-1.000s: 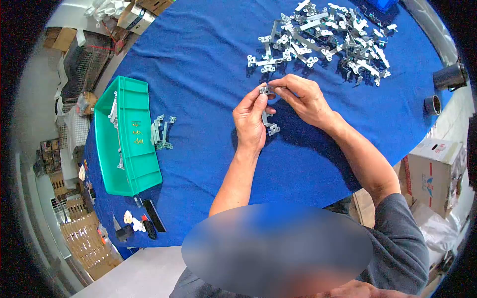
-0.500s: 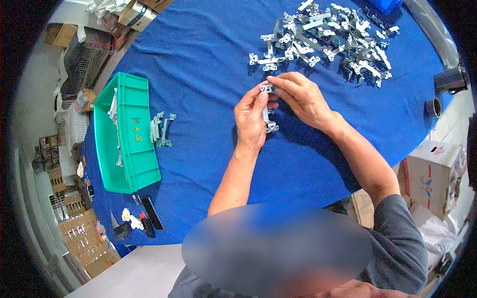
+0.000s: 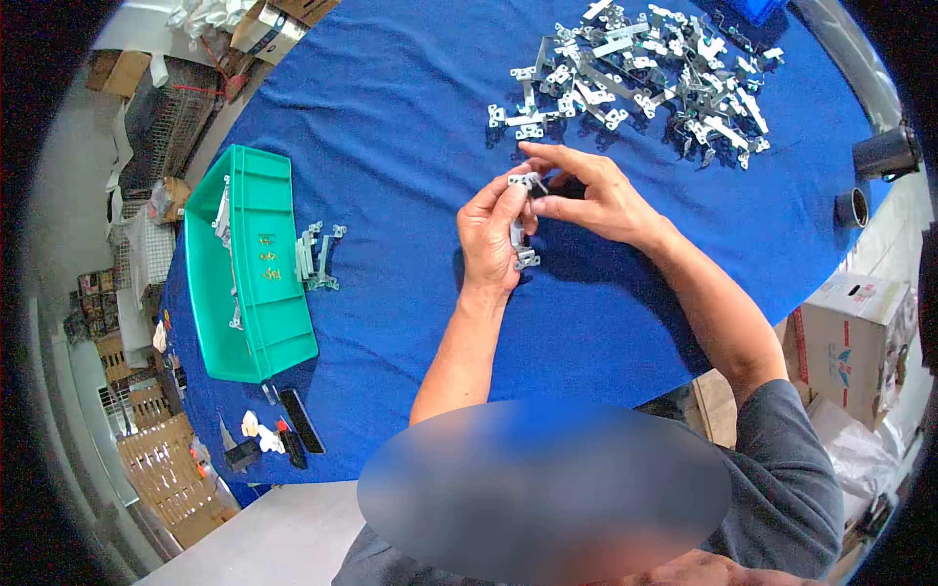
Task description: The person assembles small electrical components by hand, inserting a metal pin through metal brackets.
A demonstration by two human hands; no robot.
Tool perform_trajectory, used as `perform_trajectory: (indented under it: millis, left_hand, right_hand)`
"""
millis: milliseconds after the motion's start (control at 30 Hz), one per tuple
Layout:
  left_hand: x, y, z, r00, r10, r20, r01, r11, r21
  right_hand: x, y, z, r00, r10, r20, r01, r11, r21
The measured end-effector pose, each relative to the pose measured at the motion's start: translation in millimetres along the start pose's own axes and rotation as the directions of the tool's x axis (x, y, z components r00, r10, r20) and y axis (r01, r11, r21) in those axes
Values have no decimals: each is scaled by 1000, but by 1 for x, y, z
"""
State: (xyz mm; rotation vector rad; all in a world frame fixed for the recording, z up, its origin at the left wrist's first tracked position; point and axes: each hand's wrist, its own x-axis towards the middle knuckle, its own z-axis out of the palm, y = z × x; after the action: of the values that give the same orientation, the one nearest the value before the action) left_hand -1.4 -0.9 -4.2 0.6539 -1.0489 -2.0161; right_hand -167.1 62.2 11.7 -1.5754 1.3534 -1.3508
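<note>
My left hand (image 3: 489, 225) is closed around a thin metal bracket (image 3: 527, 258), the thumb pressed along it. One flanged end with holes sticks out above the thumb, the other below the fingers; the middle is partly covered. Close against the upper end is my right hand (image 3: 606, 200), its index finger stretched out and its thumb apart from it. A small dark piece shows at the bracket's top end, between the two hands. Beyond them lies a heap of similar metal brackets (image 3: 618, 45), tangled together on the blue cloth (image 3: 410, 127).
A green plastic bin (image 3: 278, 327) with some brackets inside stands at the left, and a few more brackets (image 3: 318, 256) lie beside it. Nearer me are a black phone-like slab (image 3: 301, 422) and small items. A black cup-like ring (image 3: 851, 209) sits at the right edge.
My right thumb and index finger have spread apart at the bracket's upper end, and the hand has shifted slightly down. My left hand keeps its hold, with the bracket turned a little.
</note>
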Motion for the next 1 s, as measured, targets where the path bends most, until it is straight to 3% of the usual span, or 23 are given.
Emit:
perform_trajectory:
  millis: [33, 133, 333, 467, 533, 667, 733, 767, 833, 933, 1000]
  left_hand:
    - [0, 2, -1, 999, -30, 20, 30, 999, -41]
    - [-1, 5, 1, 999, -42, 27, 44, 997, -66]
    - [1, 1, -6, 996, -20, 85, 29, 995, -100]
    - [0, -1, -2, 997, 6, 73, 2, 994, -105]
    - [1, -1, -2, 995, 12, 102, 0, 993, -116]
    - [2, -2, -8, 987, -31, 159, 49, 992, -112]
    - [1, -1, -4, 990, -51, 134, 65, 992, -107]
    - [1, -1, -3, 992, -69, 108, 80, 991, -104]
    - [4, -4, -9, 990, -55, 130, 72, 989, -130]
    - [4, -5, -10, 988, -49, 147, 78, 978, -196]
    - [4, -3, -8, 988, -57, 142, 90, 968, -235]
  right_hand:
    - [1, 0, -1, 1000, 0, -2, 0, 1000, 0]
    - [1, 0, -4, 992, 54, 114, -80, 968, 238]
    - [1, -2, -8, 968, 193, 160, -232, 933, 274]
    - [1, 4, -6, 976, 174, 129, -211, 895, 392]
    - [2, 10, -4, 997, 71, 27, -76, 910, 409]
    - [3, 10, -7, 1000, -24, -16, 28, 964, 266]
    - [4, 8, -10, 992, -128, -5, 128, 990, 60]
    - [3, 6, -10, 992, -128, -4, 128, 990, 60]
    - [2, -2, -12, 999, 27, 29, -30, 996, 90]
    - [1, -6, -9, 994, 97, 42, -103, 974, 200]
    - [2, -3, -9, 997, 74, 24, -77, 986, 150]
